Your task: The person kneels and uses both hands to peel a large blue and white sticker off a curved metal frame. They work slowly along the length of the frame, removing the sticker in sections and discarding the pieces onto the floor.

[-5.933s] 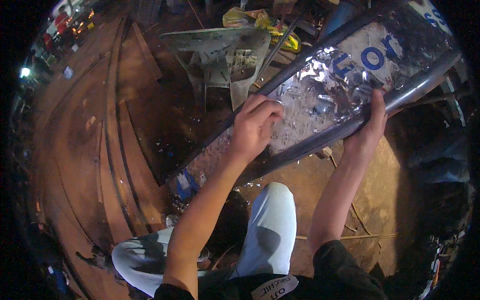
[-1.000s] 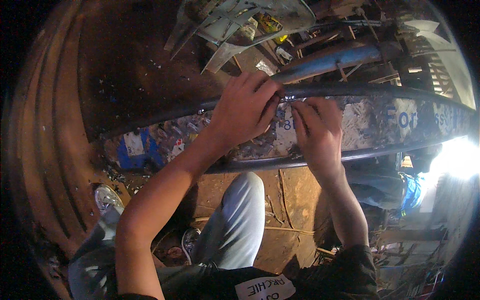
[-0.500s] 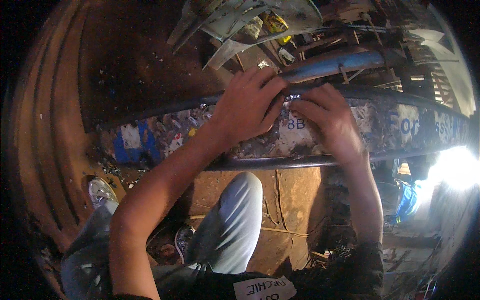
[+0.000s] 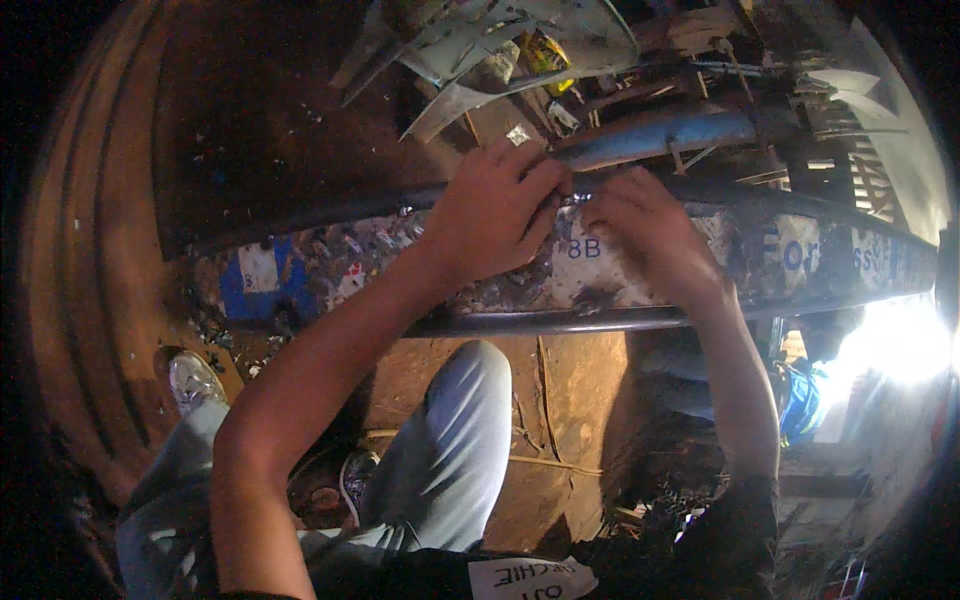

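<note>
A long, narrow bench-like board (image 4: pixel 560 282) with dark tube rims lies across in front of me, its top covered by a worn, dirty white-and-blue printed sheet. At its far rim, my left hand (image 4: pixel 500 215) is closed, fingers curled down over the dark tube (image 4: pixel 330 222). Close by on the right, my right hand (image 4: pixel 655 235) has its fingers bent and drawn together. Between the two sets of fingertips a small shiny bit (image 4: pixel 577 199) shows; its kind is too small to tell. What the fingers pinch is hidden.
Beyond the board lie a blue curved tube (image 4: pixel 660 140), a grey broken plastic chair (image 4: pixel 480 85) and a yellow packet (image 4: pixel 546 58). Bright light glares at the right, beside blue cloth (image 4: pixel 803 402). My knee (image 4: pixel 470 400) is under the near rim. Scraps litter the left end.
The view has shifted slightly. My right hand has moved a little, its fingers rolling at the rim. My left hand stays in place on the tube.
</note>
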Action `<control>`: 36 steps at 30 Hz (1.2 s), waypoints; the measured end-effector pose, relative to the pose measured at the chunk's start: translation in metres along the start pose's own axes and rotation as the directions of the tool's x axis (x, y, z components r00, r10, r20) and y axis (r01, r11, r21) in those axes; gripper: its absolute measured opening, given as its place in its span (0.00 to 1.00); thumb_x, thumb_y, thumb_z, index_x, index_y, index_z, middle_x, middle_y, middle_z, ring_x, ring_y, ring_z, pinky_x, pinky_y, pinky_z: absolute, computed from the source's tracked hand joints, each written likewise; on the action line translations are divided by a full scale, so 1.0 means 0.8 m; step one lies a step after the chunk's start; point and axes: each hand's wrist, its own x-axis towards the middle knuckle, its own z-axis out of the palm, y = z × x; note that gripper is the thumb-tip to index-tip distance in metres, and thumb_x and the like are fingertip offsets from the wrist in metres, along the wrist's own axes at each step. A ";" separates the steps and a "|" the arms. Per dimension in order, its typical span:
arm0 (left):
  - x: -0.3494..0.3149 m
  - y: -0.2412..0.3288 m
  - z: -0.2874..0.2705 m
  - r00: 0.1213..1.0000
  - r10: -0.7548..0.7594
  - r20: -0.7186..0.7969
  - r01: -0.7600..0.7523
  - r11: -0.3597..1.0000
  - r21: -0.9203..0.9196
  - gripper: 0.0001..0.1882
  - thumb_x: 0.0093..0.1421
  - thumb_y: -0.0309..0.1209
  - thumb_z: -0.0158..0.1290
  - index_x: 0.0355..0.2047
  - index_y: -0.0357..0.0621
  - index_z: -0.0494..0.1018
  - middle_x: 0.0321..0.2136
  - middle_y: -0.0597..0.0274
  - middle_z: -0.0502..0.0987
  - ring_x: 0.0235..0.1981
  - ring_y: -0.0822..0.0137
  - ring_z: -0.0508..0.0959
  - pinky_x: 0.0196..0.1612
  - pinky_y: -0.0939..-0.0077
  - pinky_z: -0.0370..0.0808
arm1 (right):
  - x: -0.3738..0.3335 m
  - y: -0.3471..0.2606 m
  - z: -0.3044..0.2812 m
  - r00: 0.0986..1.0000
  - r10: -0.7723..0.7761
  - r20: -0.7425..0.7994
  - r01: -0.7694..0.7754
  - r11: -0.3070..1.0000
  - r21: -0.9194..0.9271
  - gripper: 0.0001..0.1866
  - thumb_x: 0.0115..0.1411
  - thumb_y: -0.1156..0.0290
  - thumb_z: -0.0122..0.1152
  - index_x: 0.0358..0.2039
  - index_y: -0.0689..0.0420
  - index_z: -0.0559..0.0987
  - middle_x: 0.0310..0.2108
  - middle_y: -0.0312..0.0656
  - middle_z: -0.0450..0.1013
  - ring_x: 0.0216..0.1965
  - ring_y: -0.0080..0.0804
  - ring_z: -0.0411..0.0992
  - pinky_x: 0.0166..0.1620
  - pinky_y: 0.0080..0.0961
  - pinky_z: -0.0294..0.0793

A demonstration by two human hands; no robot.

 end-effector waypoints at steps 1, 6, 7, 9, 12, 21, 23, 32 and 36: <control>0.000 0.000 0.000 0.999 -0.010 0.030 0.009 1.000 0.007 0.16 0.52 0.32 0.56 0.42 0.45 0.71 0.39 0.52 0.72 0.40 0.51 0.73 0.43 0.55 0.70 | -0.001 -0.001 -0.003 0.999 0.031 -0.009 -0.031 0.997 0.069 0.15 0.48 0.75 0.57 0.39 0.54 0.79 0.41 0.43 0.72 0.46 0.46 0.69 0.50 0.38 0.71; -0.002 0.000 0.001 0.998 0.014 -0.053 -0.014 1.000 -0.004 0.16 0.52 0.32 0.56 0.41 0.45 0.71 0.38 0.53 0.72 0.41 0.51 0.73 0.43 0.55 0.70 | 0.001 -0.004 -0.002 0.998 -0.057 0.030 0.056 0.998 0.019 0.17 0.48 0.74 0.59 0.41 0.51 0.80 0.41 0.42 0.72 0.47 0.45 0.68 0.49 0.37 0.70; -0.003 0.000 0.002 0.998 0.016 -0.064 -0.016 1.000 -0.002 0.16 0.51 0.32 0.56 0.41 0.45 0.71 0.37 0.53 0.72 0.41 0.51 0.73 0.44 0.55 0.70 | 0.002 -0.003 -0.002 0.997 -0.076 0.029 0.076 0.997 -0.002 0.18 0.47 0.74 0.59 0.41 0.51 0.80 0.41 0.42 0.72 0.47 0.45 0.68 0.49 0.37 0.71; -0.004 -0.001 0.002 0.999 0.007 -0.034 -0.007 1.000 -0.008 0.18 0.51 0.32 0.56 0.44 0.43 0.71 0.40 0.51 0.72 0.43 0.49 0.72 0.46 0.54 0.69 | 0.003 -0.001 0.000 0.994 -0.102 0.036 0.104 0.994 -0.040 0.17 0.46 0.75 0.60 0.40 0.52 0.80 0.41 0.42 0.72 0.46 0.45 0.69 0.49 0.37 0.71; -0.005 -0.003 0.000 0.999 -0.009 0.046 0.010 1.000 -0.020 0.23 0.51 0.31 0.56 0.49 0.41 0.70 0.45 0.46 0.70 0.46 0.43 0.70 0.50 0.52 0.69 | 0.005 0.005 0.001 0.989 -0.139 0.052 0.142 0.987 -0.075 0.17 0.45 0.76 0.61 0.38 0.53 0.80 0.41 0.41 0.73 0.46 0.45 0.69 0.50 0.37 0.71; -0.006 -0.002 -0.002 0.999 -0.012 0.033 0.013 1.000 -0.022 0.21 0.53 0.32 0.55 0.47 0.41 0.70 0.43 0.46 0.70 0.45 0.44 0.71 0.50 0.52 0.69 | 0.002 0.007 -0.003 0.984 -0.153 0.093 0.159 0.985 -0.063 0.18 0.45 0.74 0.58 0.40 0.51 0.79 0.43 0.41 0.72 0.48 0.43 0.68 0.52 0.36 0.71; -0.006 -0.001 -0.002 0.998 -0.025 0.063 0.025 1.000 -0.006 0.20 0.53 0.32 0.55 0.47 0.40 0.70 0.43 0.46 0.70 0.44 0.44 0.70 0.50 0.52 0.69 | 0.004 0.007 -0.007 0.989 -0.113 0.095 0.112 0.994 0.012 0.18 0.45 0.74 0.58 0.40 0.51 0.80 0.42 0.41 0.73 0.48 0.43 0.69 0.52 0.36 0.70; -0.010 -0.003 -0.001 1.000 0.004 0.014 -0.004 1.000 -0.001 0.23 0.52 0.33 0.56 0.48 0.38 0.69 0.46 0.45 0.70 0.46 0.44 0.69 0.51 0.52 0.68 | 0.025 0.008 -0.012 0.947 -0.258 0.190 0.283 0.952 -0.116 0.14 0.53 0.71 0.56 0.41 0.51 0.80 0.39 0.40 0.74 0.44 0.43 0.72 0.47 0.36 0.75; -0.008 -0.003 0.000 0.999 0.018 -0.036 -0.017 1.000 0.025 0.17 0.51 0.33 0.56 0.42 0.43 0.70 0.40 0.52 0.72 0.43 0.50 0.72 0.45 0.55 0.69 | 0.034 0.010 -0.010 0.897 -0.381 0.225 0.426 0.880 -0.208 0.14 0.50 0.68 0.56 0.39 0.51 0.79 0.36 0.37 0.72 0.40 0.39 0.73 0.41 0.34 0.78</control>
